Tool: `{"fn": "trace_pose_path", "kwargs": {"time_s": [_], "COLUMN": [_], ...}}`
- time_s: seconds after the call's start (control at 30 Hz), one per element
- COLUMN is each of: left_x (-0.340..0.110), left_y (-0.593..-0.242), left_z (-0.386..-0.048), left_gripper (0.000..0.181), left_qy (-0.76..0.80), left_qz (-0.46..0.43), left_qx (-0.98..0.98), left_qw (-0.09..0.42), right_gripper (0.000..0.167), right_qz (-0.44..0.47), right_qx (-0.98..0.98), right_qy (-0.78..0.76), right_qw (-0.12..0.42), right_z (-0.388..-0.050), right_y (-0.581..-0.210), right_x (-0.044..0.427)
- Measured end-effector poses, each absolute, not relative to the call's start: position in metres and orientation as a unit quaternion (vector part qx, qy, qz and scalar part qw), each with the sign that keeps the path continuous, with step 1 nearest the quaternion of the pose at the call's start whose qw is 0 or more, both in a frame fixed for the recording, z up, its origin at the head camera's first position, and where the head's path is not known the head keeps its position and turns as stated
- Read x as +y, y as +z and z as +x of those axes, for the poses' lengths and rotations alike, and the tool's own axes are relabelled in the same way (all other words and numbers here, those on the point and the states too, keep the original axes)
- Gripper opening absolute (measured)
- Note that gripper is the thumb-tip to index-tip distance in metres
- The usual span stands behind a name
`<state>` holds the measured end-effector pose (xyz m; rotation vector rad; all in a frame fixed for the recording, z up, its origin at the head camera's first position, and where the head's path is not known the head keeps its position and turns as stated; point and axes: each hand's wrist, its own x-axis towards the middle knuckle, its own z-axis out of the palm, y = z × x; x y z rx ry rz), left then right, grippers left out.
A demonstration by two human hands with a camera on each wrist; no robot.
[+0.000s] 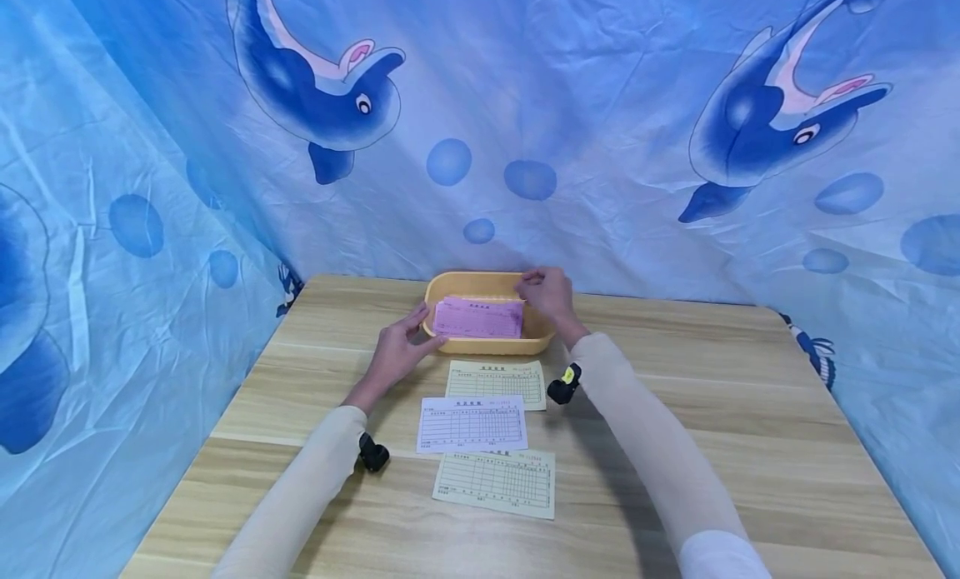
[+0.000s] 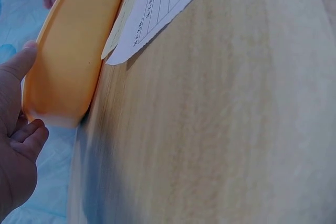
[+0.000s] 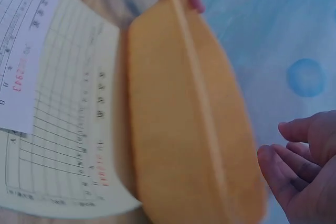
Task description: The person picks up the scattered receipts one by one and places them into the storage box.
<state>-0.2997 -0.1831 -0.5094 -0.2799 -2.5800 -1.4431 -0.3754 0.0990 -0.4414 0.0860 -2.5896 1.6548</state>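
A yellow plastic basket (image 1: 495, 346) stands at the back of the table, with pink printed slips (image 1: 480, 319) lying inside it. My left hand (image 1: 401, 346) grips its left end, the thumb at the front rim and the fingers round the outer side. In the left wrist view that hand (image 2: 16, 140) is against the basket wall (image 2: 79, 40). Above the basket's right end is my right hand (image 1: 547, 294). The right wrist view shows this hand (image 3: 310, 166) beside the basket (image 3: 178, 108), fingers loosely bent and apart from the thumb, holding nothing.
In front of the basket, a white printed slip (image 1: 472, 425) overlaps a pale yellow slip (image 1: 532, 387) behind it and another yellow slip (image 1: 495, 483) nearer me. All lie on the wooden table (image 1: 675, 379). A blue dolphin-print curtain (image 1: 585, 104) hangs behind.
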Motion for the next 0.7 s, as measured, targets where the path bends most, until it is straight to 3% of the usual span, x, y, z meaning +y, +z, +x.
{"fn": "trace_pose_path", "kwargs": {"time_s": [0.37, 0.7], "left_x": [-0.184, -0.184], "left_y": [-0.510, -0.510], "left_z": [-0.300, -0.301], "left_gripper": [0.080, 0.081], "left_qy": [-0.490, -0.487], "left_qz": [-0.101, -0.103], "left_qx": [-0.862, -0.863], "left_qw": [0.087, 0.084], "right_gripper": [0.032, 0.033], "right_qz": [0.130, 0.140], "right_qx": [-0.826, -0.828], "right_qy": [0.548, 0.542], "right_qw": [0.022, 0.031], "right_z": [-0.331, -0.282], "right_y": [-0.401, -0.417], "right_x": [0.129, 0.142]}}
